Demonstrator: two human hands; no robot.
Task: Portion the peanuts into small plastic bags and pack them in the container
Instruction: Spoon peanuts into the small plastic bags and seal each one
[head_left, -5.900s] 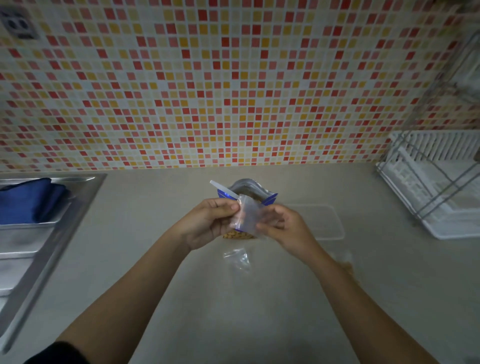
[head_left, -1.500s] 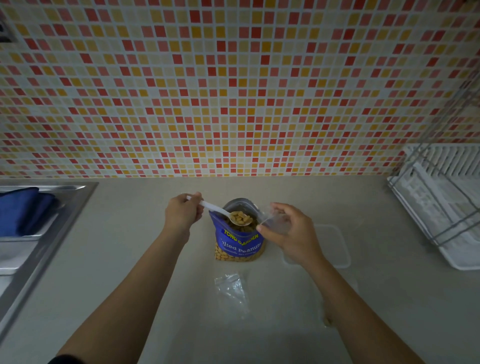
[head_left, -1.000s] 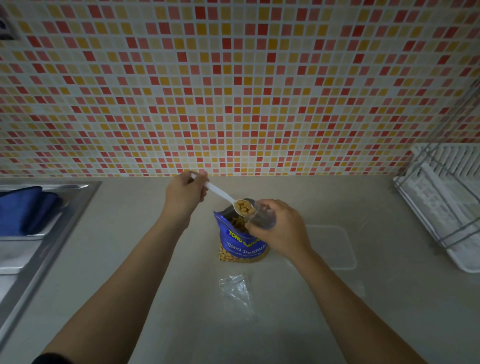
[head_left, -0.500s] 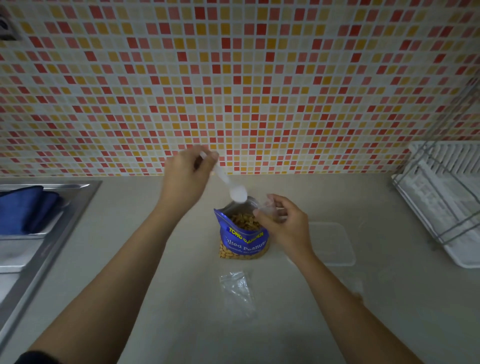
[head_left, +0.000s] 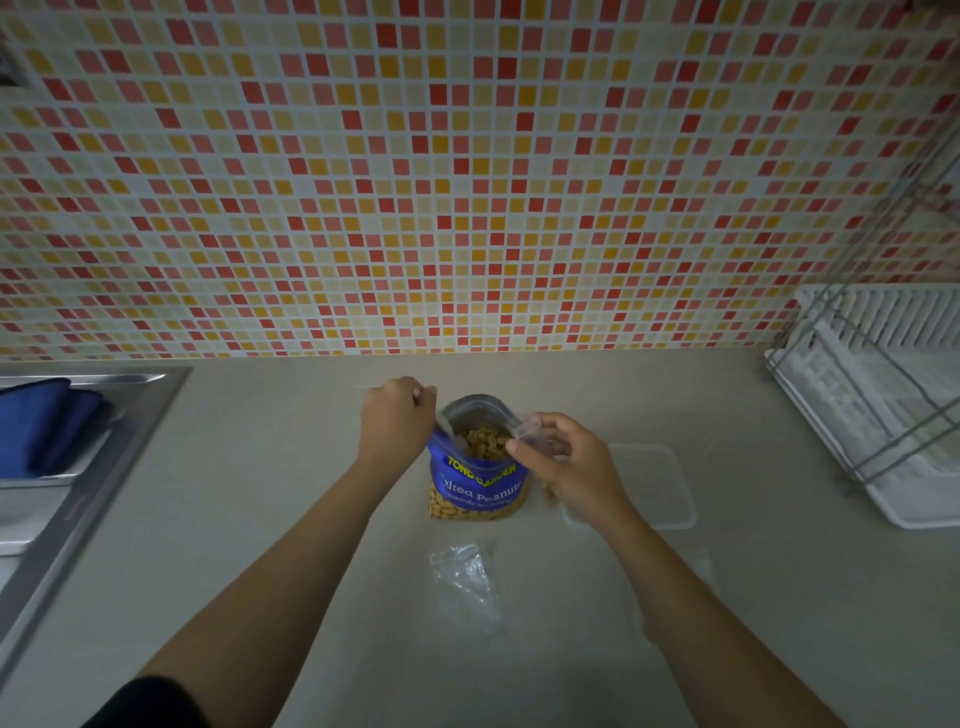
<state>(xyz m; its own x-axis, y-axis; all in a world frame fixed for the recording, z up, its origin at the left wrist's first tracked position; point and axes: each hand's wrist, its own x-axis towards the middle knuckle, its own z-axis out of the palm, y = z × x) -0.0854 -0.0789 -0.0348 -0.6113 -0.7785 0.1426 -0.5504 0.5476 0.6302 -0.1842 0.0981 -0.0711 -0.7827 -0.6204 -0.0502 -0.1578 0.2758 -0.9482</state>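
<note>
Scooping resumes: left hand (head_left: 397, 423) sinks its gripped white plastic spoon (head_left: 445, 430) back into the blue foil peanut pouch (head_left: 475, 486); right hand (head_left: 569, 465) pinches the clear plastic bag (head_left: 535, 434).

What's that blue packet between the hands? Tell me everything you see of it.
The peanut pouch is a blue stand-up bag with yellow lettering, white "Peanuts" text and a clear base strip showing peanuts. It stands upright on the counter, top open, silvery lining and more nuts visible. The left hand is at its left rim; the right hand holds a small clear bag at its right.
</note>
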